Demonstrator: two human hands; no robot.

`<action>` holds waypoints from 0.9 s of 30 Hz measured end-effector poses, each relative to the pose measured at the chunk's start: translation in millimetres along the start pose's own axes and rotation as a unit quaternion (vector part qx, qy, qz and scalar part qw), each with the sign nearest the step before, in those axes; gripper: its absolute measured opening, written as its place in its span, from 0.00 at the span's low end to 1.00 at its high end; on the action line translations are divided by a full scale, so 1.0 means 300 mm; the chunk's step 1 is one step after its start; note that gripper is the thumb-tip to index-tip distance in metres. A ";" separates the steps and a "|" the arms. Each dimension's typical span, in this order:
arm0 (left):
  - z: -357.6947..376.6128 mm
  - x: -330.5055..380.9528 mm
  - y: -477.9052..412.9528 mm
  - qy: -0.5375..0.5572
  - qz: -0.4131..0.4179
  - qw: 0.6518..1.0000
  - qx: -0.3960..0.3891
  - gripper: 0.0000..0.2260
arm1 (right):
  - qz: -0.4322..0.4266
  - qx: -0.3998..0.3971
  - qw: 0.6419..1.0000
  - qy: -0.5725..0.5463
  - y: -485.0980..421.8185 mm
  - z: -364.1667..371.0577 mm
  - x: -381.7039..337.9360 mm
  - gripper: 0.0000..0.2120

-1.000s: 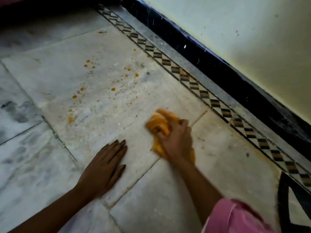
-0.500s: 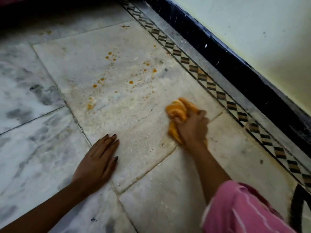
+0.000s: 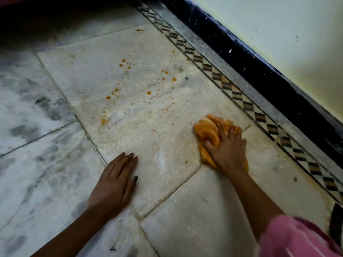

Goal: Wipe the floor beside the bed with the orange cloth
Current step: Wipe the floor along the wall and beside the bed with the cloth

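Two hands at work on the floor [image 3: 185, 204], head view. Over the last second the right hand [image 3: 229, 153] shifts the orange cloth [image 3: 205, 130] only slightly. The cloth stays bunched just beside the checkered border [image 3: 232, 89], straddling the tile joint that runs away from that border. Motion blur on the fingers tells me a scrub is under way. The left hand [image 3: 113, 184] keeps its place, farther from the checkered border than the cloth.

I judge the work so far to be local scrubbing. The orange spots [image 3: 148, 93], which lie beyond the cloth along the checkered border and somewhat farther out from it, look as they did, so most of the wiping remains.

Pose: the right hand is clenched on the cloth, thumb dug into its folds, fingers spread across the top, forearm reaching forward from a pink sleeve [image 3: 297, 238]. The left hand is released, palm flat on the floor, fingers straight and close together; I take it to be bracing the body.
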State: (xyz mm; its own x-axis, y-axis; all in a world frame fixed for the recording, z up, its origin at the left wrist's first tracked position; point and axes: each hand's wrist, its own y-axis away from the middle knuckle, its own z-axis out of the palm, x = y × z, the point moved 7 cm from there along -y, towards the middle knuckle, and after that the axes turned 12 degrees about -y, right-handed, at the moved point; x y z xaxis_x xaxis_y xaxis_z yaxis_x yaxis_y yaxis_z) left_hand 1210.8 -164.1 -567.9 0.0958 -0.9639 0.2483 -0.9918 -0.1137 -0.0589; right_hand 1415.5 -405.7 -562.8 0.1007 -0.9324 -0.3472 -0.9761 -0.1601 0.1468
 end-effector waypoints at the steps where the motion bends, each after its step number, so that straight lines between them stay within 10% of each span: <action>1: 0.000 0.001 -0.005 0.005 -0.001 1.000 0.002 0.27 | 0.019 -0.001 1.000 -0.012 -0.052 0.015 -0.064 0.41; 7: -0.064 -0.110 0.013 0.083 -0.186 0.970 0.131 0.24 | -0.233 -0.075 0.970 -0.018 0.278 0.227 -0.459 0.41; 11: -0.094 -0.178 0.027 0.115 -0.286 0.932 0.190 0.20 | -0.411 -0.139 0.900 0.036 0.558 0.197 -0.248 0.39; 15: -0.093 -0.207 0.028 0.118 -0.296 0.927 0.197 0.20 | -0.316 -0.132 0.936 0.088 0.350 0.055 0.003 0.41; 20: -0.102 -0.210 0.020 0.129 -0.297 0.922 0.212 0.20 | -0.092 -0.086 0.990 0.060 0.034 0.101 -0.268 0.43; 27: -0.102 -0.258 0.057 0.202 -0.350 0.873 0.272 0.21 | -0.329 -0.137 0.934 -0.006 0.464 0.305 -0.611 0.39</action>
State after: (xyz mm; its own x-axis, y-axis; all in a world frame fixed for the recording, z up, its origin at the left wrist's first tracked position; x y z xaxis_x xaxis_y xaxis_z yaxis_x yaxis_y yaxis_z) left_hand 1183.9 -84.1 -558.6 0.5158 -0.4614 0.7219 -0.5047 -0.8445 -0.1792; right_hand 1243.4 -227.4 -563.4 0.6571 -0.6000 -0.4563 -0.6178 -0.7755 0.1300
